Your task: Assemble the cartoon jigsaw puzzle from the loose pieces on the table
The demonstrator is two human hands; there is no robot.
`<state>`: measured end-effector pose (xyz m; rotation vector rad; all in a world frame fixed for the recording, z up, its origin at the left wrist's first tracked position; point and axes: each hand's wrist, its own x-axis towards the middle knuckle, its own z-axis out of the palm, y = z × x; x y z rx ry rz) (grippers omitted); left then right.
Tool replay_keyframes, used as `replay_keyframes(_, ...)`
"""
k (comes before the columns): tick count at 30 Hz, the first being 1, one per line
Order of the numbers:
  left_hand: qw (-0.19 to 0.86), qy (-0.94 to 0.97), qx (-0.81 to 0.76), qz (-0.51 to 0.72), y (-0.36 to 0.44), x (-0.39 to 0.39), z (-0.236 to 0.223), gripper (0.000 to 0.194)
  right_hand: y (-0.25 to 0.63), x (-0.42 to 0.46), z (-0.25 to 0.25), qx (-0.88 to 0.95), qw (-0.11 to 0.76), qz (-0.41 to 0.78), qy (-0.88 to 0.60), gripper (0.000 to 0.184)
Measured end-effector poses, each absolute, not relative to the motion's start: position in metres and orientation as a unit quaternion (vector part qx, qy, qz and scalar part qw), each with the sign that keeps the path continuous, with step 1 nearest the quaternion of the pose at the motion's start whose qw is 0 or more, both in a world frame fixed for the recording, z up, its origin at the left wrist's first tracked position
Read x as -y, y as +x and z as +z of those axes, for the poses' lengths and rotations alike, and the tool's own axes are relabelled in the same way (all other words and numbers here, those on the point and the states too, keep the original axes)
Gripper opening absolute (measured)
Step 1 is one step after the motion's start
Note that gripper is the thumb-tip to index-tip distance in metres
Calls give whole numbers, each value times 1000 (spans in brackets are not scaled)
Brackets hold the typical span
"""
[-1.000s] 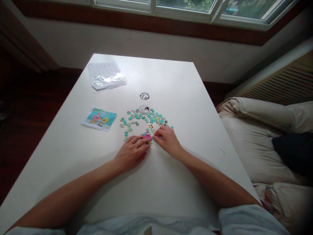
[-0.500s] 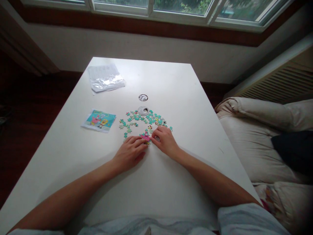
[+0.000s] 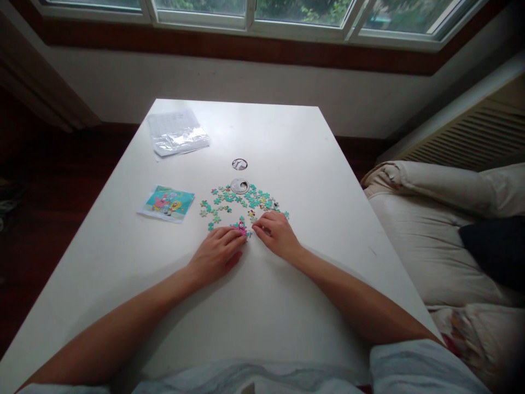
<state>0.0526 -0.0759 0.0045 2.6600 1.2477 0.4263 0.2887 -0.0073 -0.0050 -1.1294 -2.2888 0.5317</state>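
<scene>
Small joined jigsaw pieces, a pink and teal cluster (image 3: 241,225), lie on the white table. My left hand (image 3: 219,249) rests with its fingers stretched flat, the tips over the cluster's near edge and covering part of it. Just to the right, my right hand (image 3: 276,232) has thumb and forefinger brought together in a pinch; whatever is between them is too small to make out. A pale loose piece (image 3: 250,233) lies between the two hands. Many teal and yellowish jigsaw pieces (image 3: 258,195) spread in an arc beyond them.
A cartoon picture packet (image 3: 170,203) lies left of the pieces. Behind the arc are a round silvery lid-like thing (image 3: 240,186) and a dark-rimmed oval (image 3: 240,164). A clear plastic bag with paper (image 3: 178,131) lies far left. A beige sofa (image 3: 410,241) stands right of the table (image 3: 262,306).
The pink cluster has shifted slightly left, and more of its upper part shows. My right fingertips have come slightly away from it, leaving a pale piece visible between the hands.
</scene>
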Motion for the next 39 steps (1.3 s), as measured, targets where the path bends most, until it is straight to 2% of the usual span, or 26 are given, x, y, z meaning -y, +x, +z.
replay_keyframes(24, 79, 897, -424, 99, 56, 75, 7, 41, 288, 6, -10, 848, 256, 183, -425, 14)
replay_keyframes(39, 32, 911, -408, 53, 58, 78, 18, 42, 285, 5, -9, 848, 256, 187, -425, 18)
